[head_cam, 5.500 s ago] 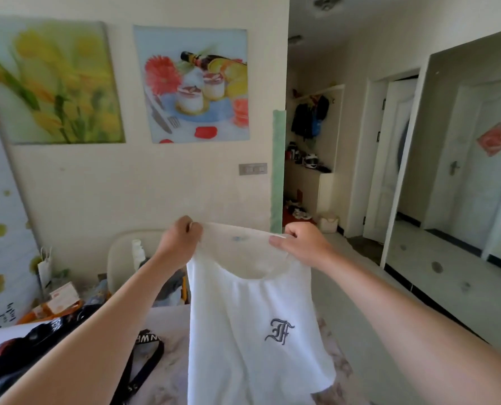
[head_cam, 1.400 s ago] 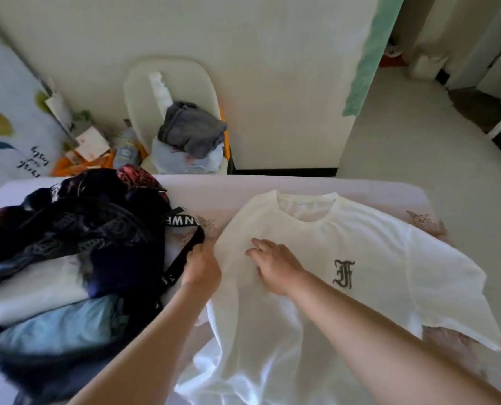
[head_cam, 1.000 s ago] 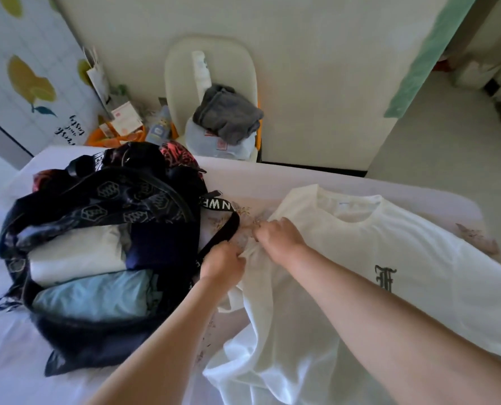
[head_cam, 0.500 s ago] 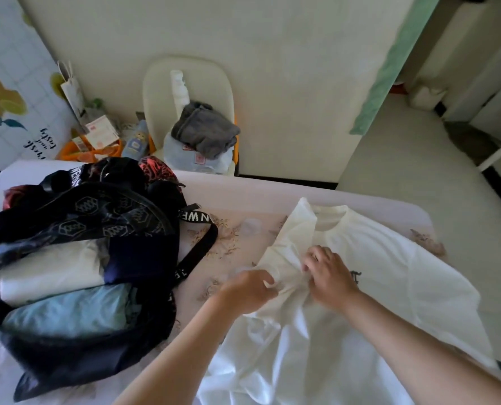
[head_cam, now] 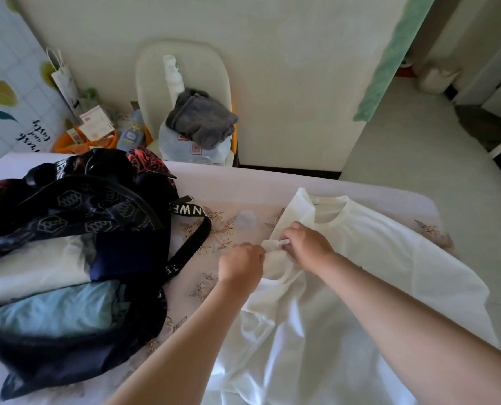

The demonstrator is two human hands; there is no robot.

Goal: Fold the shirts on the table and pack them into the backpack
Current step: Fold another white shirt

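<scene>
- Head view: the left hand (head_cam: pixel 241 263) is curling its fingers round a bunched sleeve edge (head_cam: pixel 272 246), and the right hand (head_cam: pixel 309 244) is pinching the same fold just beside it.
- The white shirt (head_cam: pixel 395 258) is lying on the table (head_cam: pixel 243 179), collar at the far edge, long axis running toward the person, most of it spreading right of both hands.
- The backpack (head_cam: pixel 68 214) is sitting open on the left (2 folded garments (head_cam: pixel 38 276) inside), nearer the left hand.
- The sleeve is probably going to be folded rightward, toward the shirt's middle.
</scene>
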